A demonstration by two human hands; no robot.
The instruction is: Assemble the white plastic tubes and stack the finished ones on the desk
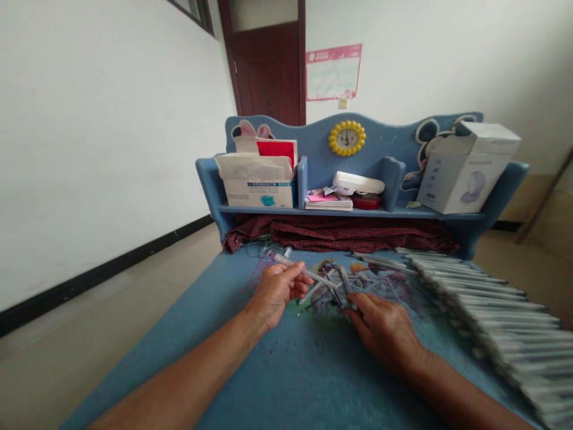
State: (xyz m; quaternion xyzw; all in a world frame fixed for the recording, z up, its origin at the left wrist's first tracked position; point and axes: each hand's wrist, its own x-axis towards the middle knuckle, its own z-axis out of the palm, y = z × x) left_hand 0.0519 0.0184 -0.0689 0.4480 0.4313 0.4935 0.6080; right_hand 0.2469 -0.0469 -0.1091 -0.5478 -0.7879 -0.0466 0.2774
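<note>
A: Close in, the left hand (275, 292) is pinching, thumb and fingers clamping together on a translucent tube (321, 279) that's slanting over the worktop (286, 370).

B: And the right hand (387, 325)?

A: Thumb and forefinger seem to be gripping a clear narrow piece (344, 279), though they're hiding its lower end.

B: That tube is looking light and stiff to me, probably slick plastic, likely to be rolling if dropped.

A: Then the middle of its length is seeming the safest hold; hard bending might be cracking it.

B: Around the fingers, thin loose pieces (312, 292) are lying crisscross, and off to the right slender pen-like sticks (496, 316) are lying stacked in a long row.

A: Behind, a red checked cloth (340, 233) is bunching beneath the shelf (322, 212).

B: Any writing?

A: The mask box (257, 192) is showing Chinese characters on blue, above a mask picture; I'm finding no legible brand.

B: The white box (452, 179) is carrying tiny print, and the pink-headed poster (333, 74) is blurring; I'm reading neither.
</note>
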